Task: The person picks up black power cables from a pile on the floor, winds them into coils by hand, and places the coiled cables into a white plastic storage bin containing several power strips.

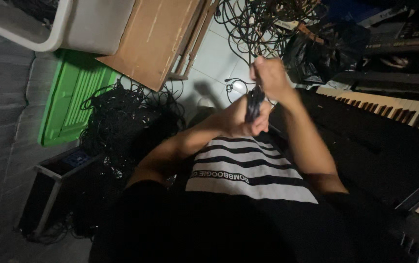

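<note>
Head view: the left hand (241,122) is gripping a black coiled cable (254,102) upright at chest height, while the right hand (269,75) is pinching its top, fingers clenched, keeping loops gathered above the keyboard (390,104).

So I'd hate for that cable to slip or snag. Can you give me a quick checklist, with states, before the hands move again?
1. Left hand closed on the dark cable bundle: ok.
2. Right hand gripping the top of the bundle: ok, its fingers are closed there.
3. Bundle held off the floor, in front of the striped shirt: ok.
4. Loose tail of the cable free of the cable pile on the floor: cannot tell, too dark.
5. Bundle clear of the keyboard at the right: ok, they are apart.
6. Bundle tied or fastened: cannot tell, the hands hide it.
</note>
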